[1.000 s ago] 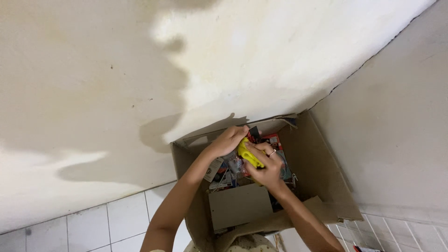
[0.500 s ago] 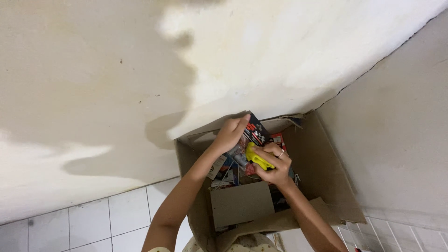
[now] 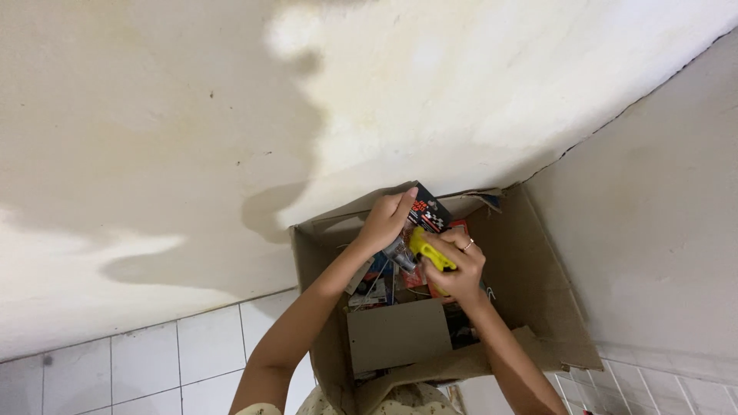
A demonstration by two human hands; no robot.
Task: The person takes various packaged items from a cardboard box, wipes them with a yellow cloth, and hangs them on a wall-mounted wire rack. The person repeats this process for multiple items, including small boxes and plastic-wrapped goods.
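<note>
At the bottom of the frame, a patterned garment edge [image 3: 400, 401] is seen, and two bare forearms are raised from it into an open cardboard box [image 3: 538, 300]. The left hand [image 3: 384, 223] is stretched up from lower left toward the centre, its grip closed around a dark printed package [image 3: 427, 214] that is held up at the box's far rim. Just beside it, the right hand [image 3: 455, 269] is curled, a ring shown on one finger, and its grip is wrapped around a bright yellow object [image 3: 430, 252]; the object's exact kind cannot be told. Both things are held at the centre of the frame, above the box's contents, the yellow object just below the package.

Inside the box, a plain cardboard flap [image 3: 398, 335] is seen lying flat, with a jumble of coloured packets [image 3: 377, 286] beyond it. The box is set in a corner. White floor tiles [image 3: 138, 361] are visible at lower left, and beyond them a stained cream wall [image 3: 231, 100] fills the upper frame, crossed by shadow; a second wall [image 3: 661, 200] is met at right.
</note>
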